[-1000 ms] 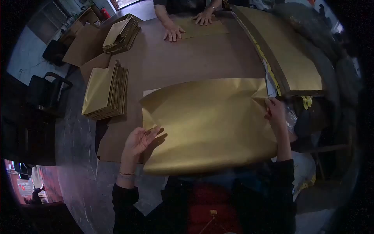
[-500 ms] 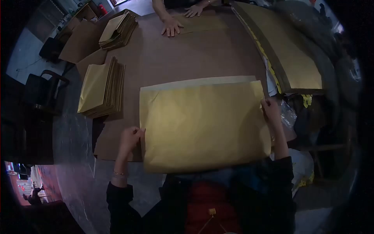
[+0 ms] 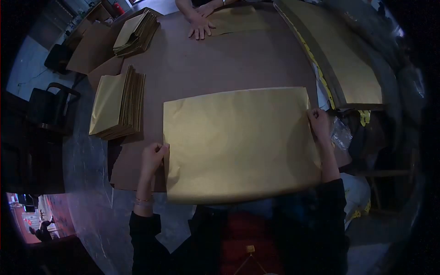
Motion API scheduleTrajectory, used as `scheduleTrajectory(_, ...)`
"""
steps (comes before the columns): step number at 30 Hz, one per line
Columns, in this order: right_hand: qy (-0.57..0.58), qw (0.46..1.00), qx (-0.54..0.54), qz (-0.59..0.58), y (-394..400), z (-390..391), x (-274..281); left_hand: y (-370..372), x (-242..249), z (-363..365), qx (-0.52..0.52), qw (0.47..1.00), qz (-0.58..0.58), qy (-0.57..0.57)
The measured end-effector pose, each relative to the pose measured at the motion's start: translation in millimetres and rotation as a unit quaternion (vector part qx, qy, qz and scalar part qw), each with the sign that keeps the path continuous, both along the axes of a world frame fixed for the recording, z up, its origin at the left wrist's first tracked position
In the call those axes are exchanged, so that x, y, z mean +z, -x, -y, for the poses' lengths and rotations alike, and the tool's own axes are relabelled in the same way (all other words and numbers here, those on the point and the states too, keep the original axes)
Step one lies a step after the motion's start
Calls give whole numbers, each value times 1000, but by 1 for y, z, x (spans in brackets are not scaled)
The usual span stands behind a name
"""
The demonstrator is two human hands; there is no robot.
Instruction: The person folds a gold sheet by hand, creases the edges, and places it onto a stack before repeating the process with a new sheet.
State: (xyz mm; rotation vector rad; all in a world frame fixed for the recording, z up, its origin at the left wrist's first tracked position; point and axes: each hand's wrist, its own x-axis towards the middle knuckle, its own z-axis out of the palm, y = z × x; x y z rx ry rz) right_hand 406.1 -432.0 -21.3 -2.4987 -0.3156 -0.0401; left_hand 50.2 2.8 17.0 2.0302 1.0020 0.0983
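Note:
A large sheet of gold-coloured paper (image 3: 238,142) spreads over the near part of the table, its near edge curving down over the table's front. My left hand (image 3: 154,157) pinches the sheet's left edge, fingers curled. At the right edge, my right hand (image 3: 318,122) grips the paper between thumb and fingers, a little higher up. A thin pale strip shows along the sheet's far edge. Both forearms reach in from below, in dark sleeves.
Folded gold paper stacks (image 3: 110,103) stand at the table's left. A thick pile of flat gold sheets (image 3: 348,68) lies on the right. Across the brown table (image 3: 197,68), a co-worker's hands (image 3: 200,25) press on another gold sheet (image 3: 240,20). A black chair (image 3: 48,107) is at left.
The sheet's far edge has shifted away from me and now covers most of the pale layer behind it. Both my hands moved slightly upward with it. The co-worker's hands came together.

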Motion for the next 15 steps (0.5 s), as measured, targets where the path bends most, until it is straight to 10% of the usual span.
scheduleTrajectory(15,26,999,-27,0,7,-8,16,-7,9,5,24,999,0,22)
